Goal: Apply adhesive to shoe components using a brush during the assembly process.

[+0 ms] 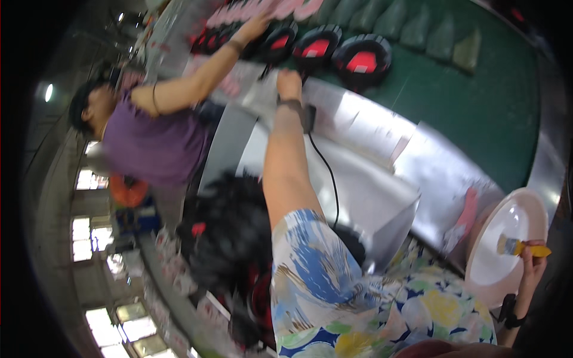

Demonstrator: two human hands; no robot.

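Note:
My right hand [530, 269] grips a paintbrush [518, 247] by its yellow handle. Its pale bristles are over a light pink basin [480, 262] whose inside looks white. Stretched out far forward, my left hand [289, 83] is closed like a fist at the edge of the green work surface [441, 95]. What it holds, if anything, is hidden. Just beyond it lies a row of rounded black pieces with red centres, the nearest being one black-and-red piece [311, 50] and another black-and-red piece [362, 59].
Flat grey-green pieces [414, 28] and pink pieces [262, 11] line the far side. A person in a purple top [152, 140] reaches over the row from the left. A pink strip [465, 215] rests beside the basin. A dark heap [230, 232] sits below my left arm.

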